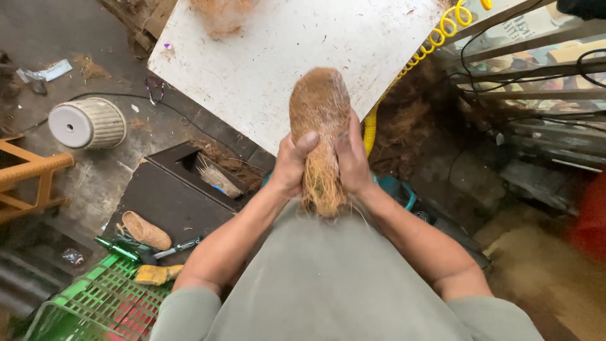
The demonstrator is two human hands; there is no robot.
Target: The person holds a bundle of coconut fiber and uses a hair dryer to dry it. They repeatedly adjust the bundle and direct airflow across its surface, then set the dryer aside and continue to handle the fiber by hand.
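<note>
I hold a long brown bundle of coconut fibre upright in front of my chest, over the near edge of a white board. My left hand grips its lower left side, thumb pressed on the front. My right hand wraps its lower right side. Loose golden strands hang below both hands onto my grey shirt. The bundle's rounded top is compact; its lower end is frayed.
A yellow coiled hose runs along the board's right edge. To the left stand a white overturned pot, an orange wooden frame, a green crate, a dark box and a fibre pad. Fibre heaps lie at right.
</note>
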